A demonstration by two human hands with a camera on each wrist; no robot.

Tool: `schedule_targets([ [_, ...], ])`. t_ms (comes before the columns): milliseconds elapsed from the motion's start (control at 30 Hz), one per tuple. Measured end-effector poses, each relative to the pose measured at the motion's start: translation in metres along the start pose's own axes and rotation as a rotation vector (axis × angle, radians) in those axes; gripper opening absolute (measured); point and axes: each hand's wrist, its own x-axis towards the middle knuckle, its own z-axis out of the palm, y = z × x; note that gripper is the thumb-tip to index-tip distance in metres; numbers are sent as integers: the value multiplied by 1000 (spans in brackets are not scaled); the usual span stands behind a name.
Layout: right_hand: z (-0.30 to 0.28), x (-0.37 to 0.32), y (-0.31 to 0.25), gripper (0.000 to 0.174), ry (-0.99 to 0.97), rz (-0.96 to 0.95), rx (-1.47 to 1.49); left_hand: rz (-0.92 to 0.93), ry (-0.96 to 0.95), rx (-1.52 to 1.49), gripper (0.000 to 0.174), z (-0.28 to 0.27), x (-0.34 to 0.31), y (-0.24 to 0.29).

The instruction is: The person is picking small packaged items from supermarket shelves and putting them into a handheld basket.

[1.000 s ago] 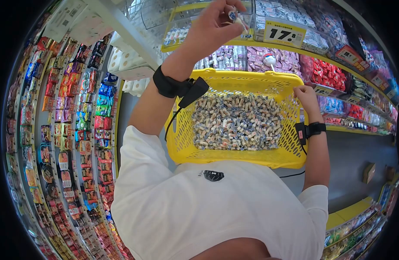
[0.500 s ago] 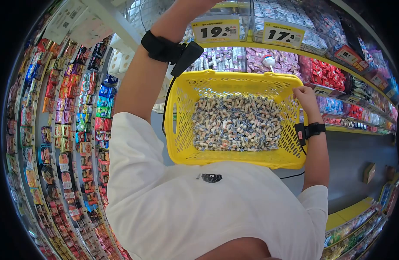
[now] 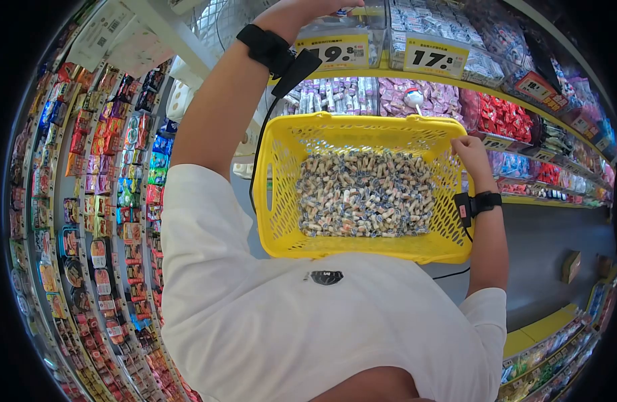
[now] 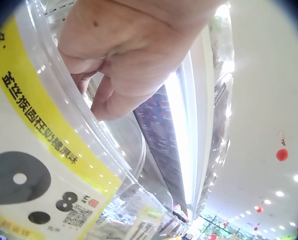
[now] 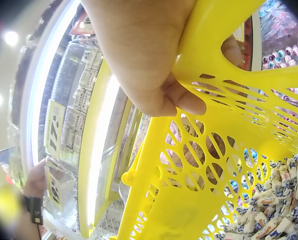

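In the head view my left hand (image 3: 307, 9) reaches to the top edge, over the clear bin behind the 19.8 price tag (image 3: 335, 51). The left wrist view shows this hand (image 4: 134, 55) bent down past the bin's clear front wall (image 4: 64, 75). Its fingertips are partly hidden there, and I cannot tell whether they hold anything. My right hand (image 3: 470, 151) grips the right side of a yellow shopping basket (image 3: 278, 221), thumb inside the rim in the right wrist view. Many small wrapped candies (image 3: 365, 194) with twisted ends cover the basket's bottom.
Shelves of candy bins rise behind the basket, with purple packs (image 3: 342, 96), red packs (image 3: 503, 117) and a 17.8 price tag (image 3: 436, 57). To the left stands a tall rack of snack packs (image 3: 101, 221). A small box (image 3: 571, 266) lies on the grey floor at right.
One second ago my left hand pinched a wrapped candy in front of the bin. It has since moved up to the bin, where no candy shows in it. My right hand keeps its place.
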Motion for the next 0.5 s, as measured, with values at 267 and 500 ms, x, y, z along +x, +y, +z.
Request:
schedule_targets([
  [267,1,1,2,34,-6,22,1,-239,-207,131,32,7,22,-22],
  [500,-1,-1,-1,34,-18,18,37,-300,-225,-46,33,15,29,-38],
])
